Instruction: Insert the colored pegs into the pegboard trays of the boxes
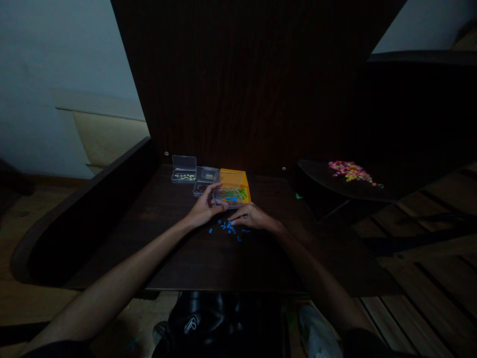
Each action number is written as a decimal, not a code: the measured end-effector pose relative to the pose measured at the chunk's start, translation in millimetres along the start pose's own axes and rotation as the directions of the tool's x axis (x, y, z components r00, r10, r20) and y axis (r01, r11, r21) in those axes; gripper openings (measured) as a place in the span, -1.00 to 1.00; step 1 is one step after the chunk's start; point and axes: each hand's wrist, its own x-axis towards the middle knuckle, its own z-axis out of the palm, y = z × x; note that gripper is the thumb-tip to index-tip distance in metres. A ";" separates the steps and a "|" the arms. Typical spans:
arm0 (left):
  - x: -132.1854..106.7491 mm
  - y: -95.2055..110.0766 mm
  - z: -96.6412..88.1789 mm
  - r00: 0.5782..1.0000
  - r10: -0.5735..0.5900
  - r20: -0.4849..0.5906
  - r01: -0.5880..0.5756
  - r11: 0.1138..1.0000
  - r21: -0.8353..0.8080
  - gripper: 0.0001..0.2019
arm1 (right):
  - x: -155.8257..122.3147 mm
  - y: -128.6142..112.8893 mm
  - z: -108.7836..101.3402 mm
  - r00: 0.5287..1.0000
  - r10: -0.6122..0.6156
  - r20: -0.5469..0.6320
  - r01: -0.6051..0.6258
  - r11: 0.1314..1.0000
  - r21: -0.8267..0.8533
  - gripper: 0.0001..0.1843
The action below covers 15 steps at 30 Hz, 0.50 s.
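My left hand [205, 208] grips the left end of a small clear plastic box [241, 204] between thumb and fingers. Blue pieces [231, 198] lie inside that box. My right hand [253, 218] is just below it, fingertips pinched together and down at a loose scatter of small blue pieces [224, 226] on the dark wooden desktop. Whether a piece is between those fingertips is too small to make out. Behind the held box lies a yellow tray [246, 185], with green pieces [243, 194] showing near its right side.
Left of the tray are an open clear box with pale pieces [185, 177], another with brown pieces [201, 189] and a clear case [209, 174]. Pink and yellow pieces [352, 171] heap on a dark curved ledge [316, 171] at right. A dark panel [242, 99] rises behind.
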 end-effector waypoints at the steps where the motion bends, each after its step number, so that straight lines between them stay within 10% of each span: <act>1: 0.0 0.1 0.1 1.000 0.000 -0.002 0.000 1.000 0.000 -0.29 | -0.3 -0.7 -0.4 1.000 0.001 -0.005 -0.001 1.000 -0.008 -0.69; 15: 0.9 2.3 0.0 0.999 0.030 -0.013 -0.030 0.999 -0.041 -0.31 | -6.2 -1.2 -11.7 0.993 0.114 -0.001 -0.113 0.987 -0.118 -0.59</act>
